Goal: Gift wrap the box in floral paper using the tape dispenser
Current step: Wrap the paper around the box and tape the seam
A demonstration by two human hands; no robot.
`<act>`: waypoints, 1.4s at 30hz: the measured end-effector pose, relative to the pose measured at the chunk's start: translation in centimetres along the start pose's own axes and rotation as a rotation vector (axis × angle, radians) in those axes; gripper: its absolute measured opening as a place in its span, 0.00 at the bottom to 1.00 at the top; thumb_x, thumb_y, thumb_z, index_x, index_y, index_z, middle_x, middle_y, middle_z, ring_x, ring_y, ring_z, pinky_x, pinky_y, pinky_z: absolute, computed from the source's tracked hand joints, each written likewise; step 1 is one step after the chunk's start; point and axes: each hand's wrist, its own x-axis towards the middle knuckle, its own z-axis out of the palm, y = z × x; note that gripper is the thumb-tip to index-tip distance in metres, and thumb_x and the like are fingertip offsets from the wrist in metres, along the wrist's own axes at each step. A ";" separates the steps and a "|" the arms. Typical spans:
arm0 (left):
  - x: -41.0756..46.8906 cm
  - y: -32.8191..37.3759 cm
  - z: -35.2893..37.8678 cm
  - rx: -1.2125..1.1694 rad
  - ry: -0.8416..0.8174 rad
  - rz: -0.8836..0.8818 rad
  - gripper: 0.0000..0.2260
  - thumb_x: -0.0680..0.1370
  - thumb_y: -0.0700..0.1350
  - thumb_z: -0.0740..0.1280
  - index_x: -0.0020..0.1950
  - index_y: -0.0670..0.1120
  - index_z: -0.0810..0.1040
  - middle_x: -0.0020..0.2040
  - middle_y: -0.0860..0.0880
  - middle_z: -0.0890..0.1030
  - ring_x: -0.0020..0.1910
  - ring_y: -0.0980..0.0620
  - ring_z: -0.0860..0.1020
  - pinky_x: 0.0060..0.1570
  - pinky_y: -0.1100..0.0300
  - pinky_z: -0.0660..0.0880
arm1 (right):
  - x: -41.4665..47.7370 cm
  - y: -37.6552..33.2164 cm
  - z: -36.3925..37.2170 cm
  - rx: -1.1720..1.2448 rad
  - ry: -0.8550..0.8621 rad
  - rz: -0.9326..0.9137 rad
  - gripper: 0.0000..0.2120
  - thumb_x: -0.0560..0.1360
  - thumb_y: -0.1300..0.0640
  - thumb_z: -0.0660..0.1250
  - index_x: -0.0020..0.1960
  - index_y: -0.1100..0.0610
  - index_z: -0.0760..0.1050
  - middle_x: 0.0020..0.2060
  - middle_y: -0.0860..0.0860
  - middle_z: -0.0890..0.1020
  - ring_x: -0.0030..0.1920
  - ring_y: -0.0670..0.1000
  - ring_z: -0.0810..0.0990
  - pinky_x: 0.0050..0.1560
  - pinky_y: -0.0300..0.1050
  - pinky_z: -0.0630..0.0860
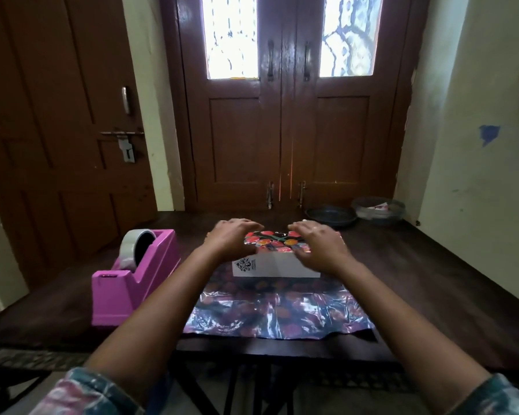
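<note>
dark wooden table [417, 265] under everything. floral paper [276, 313] spread printed side down at table centre, near half bare, far edge folded up over box top. white box [277, 266] sits mid-sheet, near side wall uncovered. pink tape dispenser [132, 280] just left of sheet, roll loaded, well within reach. left hand [231, 238] and right hand [315, 239] flat on folded flap, fingers loosely spread, pressing it down, pinching nothing.

step, by judgement: first fold over box, early. next: one hand pins flap, other pulls tape or brings near half up.
</note>
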 end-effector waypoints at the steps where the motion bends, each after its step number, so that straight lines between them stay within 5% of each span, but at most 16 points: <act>1: 0.1 0.2 0.7 0.019 -0.027 0.010 0.25 0.75 0.51 0.67 0.72 0.55 0.66 0.71 0.52 0.69 0.69 0.50 0.68 0.65 0.54 0.66 | 0.1 -0.6 0.9 -0.032 -0.080 0.007 0.28 0.77 0.51 0.60 0.75 0.54 0.56 0.74 0.51 0.61 0.74 0.50 0.58 0.71 0.44 0.54; 4: -0.3 -0.1 3.0 0.033 -0.051 0.021 0.26 0.75 0.53 0.66 0.73 0.56 0.64 0.72 0.52 0.67 0.68 0.49 0.69 0.62 0.57 0.68 | 0.0 -1.0 3.6 -0.102 -0.240 0.041 0.33 0.78 0.47 0.58 0.77 0.56 0.46 0.76 0.52 0.51 0.76 0.50 0.49 0.74 0.47 0.46; 6: -0.9 -0.5 4.1 0.019 0.017 0.035 0.24 0.77 0.51 0.65 0.72 0.57 0.65 0.72 0.53 0.68 0.67 0.48 0.70 0.60 0.56 0.69 | -0.4 -0.6 4.9 -0.149 -0.181 0.017 0.33 0.78 0.47 0.57 0.77 0.56 0.45 0.76 0.52 0.50 0.76 0.50 0.48 0.74 0.47 0.44; 9: -1.5 -0.6 4.9 0.034 0.131 0.044 0.22 0.78 0.49 0.64 0.72 0.57 0.65 0.72 0.54 0.67 0.67 0.49 0.70 0.59 0.56 0.69 | -1.4 0.1 6.5 -0.165 0.001 -0.059 0.33 0.75 0.51 0.58 0.76 0.58 0.51 0.75 0.55 0.56 0.75 0.53 0.54 0.73 0.47 0.41; 14: -1.8 -0.8 5.8 0.087 0.160 0.052 0.22 0.80 0.51 0.59 0.75 0.57 0.59 0.75 0.52 0.62 0.74 0.53 0.61 0.68 0.58 0.59 | -1.8 0.3 7.8 -0.184 0.119 -0.062 0.32 0.63 0.52 0.64 0.66 0.61 0.72 0.62 0.57 0.77 0.62 0.57 0.76 0.64 0.57 0.59; 19: -2.0 -0.4 6.2 0.218 0.181 0.062 0.25 0.81 0.51 0.57 0.77 0.53 0.54 0.77 0.50 0.57 0.75 0.52 0.56 0.72 0.54 0.49 | -1.8 0.0 7.5 -0.134 0.096 -0.062 0.32 0.67 0.54 0.61 0.71 0.61 0.65 0.68 0.58 0.71 0.68 0.57 0.69 0.69 0.54 0.50; 22: -1.8 0.6 5.8 0.170 0.288 0.178 0.22 0.77 0.47 0.64 0.72 0.49 0.68 0.69 0.47 0.72 0.67 0.50 0.72 0.67 0.54 0.64 | -1.8 0.1 7.7 -0.196 0.106 -0.030 0.31 0.65 0.51 0.56 0.66 0.61 0.72 0.62 0.57 0.77 0.63 0.55 0.76 0.65 0.55 0.62; 24: -1.7 0.8 6.3 0.149 0.368 0.235 0.20 0.68 0.44 0.73 0.60 0.48 0.80 0.55 0.46 0.83 0.51 0.48 0.82 0.52 0.54 0.77 | -1.8 0.0 7.5 -0.199 0.094 -0.018 0.32 0.64 0.50 0.53 0.64 0.61 0.73 0.61 0.56 0.78 0.61 0.54 0.77 0.62 0.55 0.69; 28: -1.7 1.1 6.9 0.167 0.367 0.215 0.22 0.61 0.41 0.80 0.54 0.48 0.83 0.49 0.47 0.85 0.45 0.48 0.84 0.40 0.56 0.80 | -1.9 0.0 7.9 -0.175 0.126 -0.058 0.33 0.66 0.50 0.56 0.69 0.63 0.67 0.66 0.58 0.73 0.66 0.57 0.72 0.68 0.54 0.62; 31: -1.2 1.0 6.9 0.144 0.365 0.202 0.20 0.65 0.41 0.77 0.57 0.49 0.82 0.53 0.47 0.84 0.49 0.47 0.83 0.45 0.54 0.79 | -2.1 -0.1 7.8 -0.180 0.150 -0.112 0.38 0.66 0.44 0.59 0.71 0.63 0.61 0.69 0.58 0.69 0.71 0.55 0.63 0.71 0.50 0.55; 35: -1.0 1.4 6.7 0.134 0.280 0.149 0.19 0.79 0.46 0.63 0.70 0.53 0.69 0.69 0.50 0.72 0.68 0.50 0.71 0.64 0.57 0.68 | -2.1 -0.1 7.9 -0.165 0.104 -0.099 0.41 0.67 0.39 0.56 0.73 0.62 0.55 0.71 0.59 0.65 0.72 0.53 0.56 0.70 0.50 0.52; 42: -0.5 1.6 7.0 0.147 0.251 0.109 0.20 0.81 0.47 0.57 0.74 0.55 0.63 0.73 0.52 0.66 0.72 0.53 0.64 0.69 0.59 0.60 | -2.0 -0.1 7.9 -0.160 0.113 -0.025 0.43 0.66 0.37 0.55 0.73 0.64 0.56 0.71 0.60 0.65 0.72 0.55 0.58 0.71 0.47 0.46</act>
